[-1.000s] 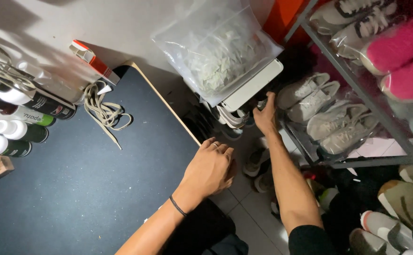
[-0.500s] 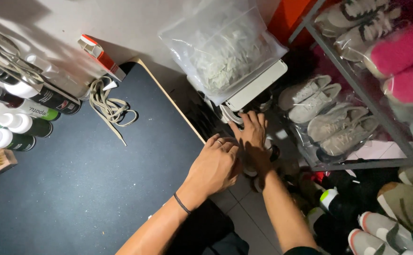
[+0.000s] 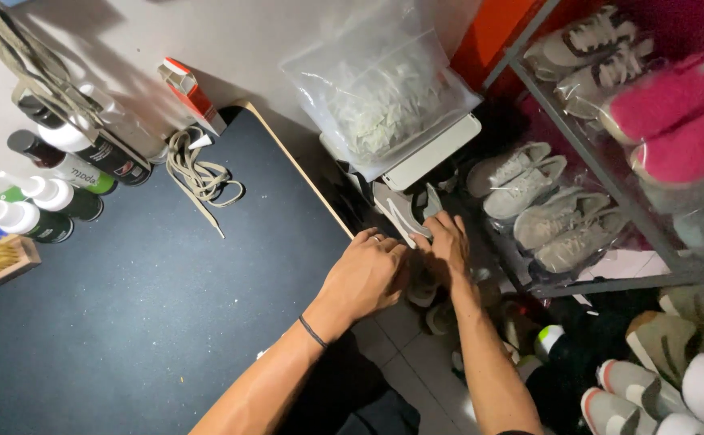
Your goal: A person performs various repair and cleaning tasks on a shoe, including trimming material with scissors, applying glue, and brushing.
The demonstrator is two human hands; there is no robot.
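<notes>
— What's sitting above the hands?
— A clear plastic bag [image 3: 380, 97], leaning on a white box [image 3: 436, 151].
— And the grip?
— Left hand [image 3: 365, 274] and right hand [image 3: 447, 247] are closing round a grey shoe [image 3: 406, 211] beside the table edge [image 3: 303, 173].

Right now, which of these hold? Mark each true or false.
1. Both hands are at a grey shoe beside the table edge. True: left hand and right hand meet at the grey shoe.
2. A loose shoelace lies on the dark table. True: the shoelace rests near the far edge of the table.
3. The clear bag holds pink slippers. False: the clear bag holds pale laces or strips.
4. The left wrist is bare. False: it wears a thin dark band.
</notes>
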